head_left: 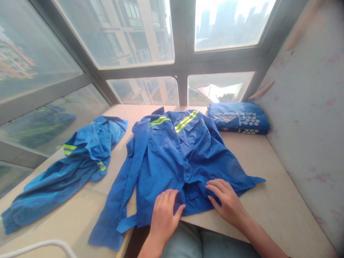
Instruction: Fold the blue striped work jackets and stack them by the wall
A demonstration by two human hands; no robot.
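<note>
A blue work jacket [172,154] with yellow reflective stripes lies spread front-up on the beige table [279,200]. My left hand [164,211] lies on its bottom hem, fingers together and flat, thumb out to the side. My right hand [225,200] rests flat on the hem just to the right, fingers stretched toward the left. Neither hand grips the cloth. One sleeve hangs over the table's near edge at the left.
A second blue jacket [72,165] lies crumpled at the left. A folded blue garment [239,122] with white print sits at the back right. Windows stand behind and to the left; a pale floral wall [309,125] borders the right. A white rail [34,248] shows bottom left.
</note>
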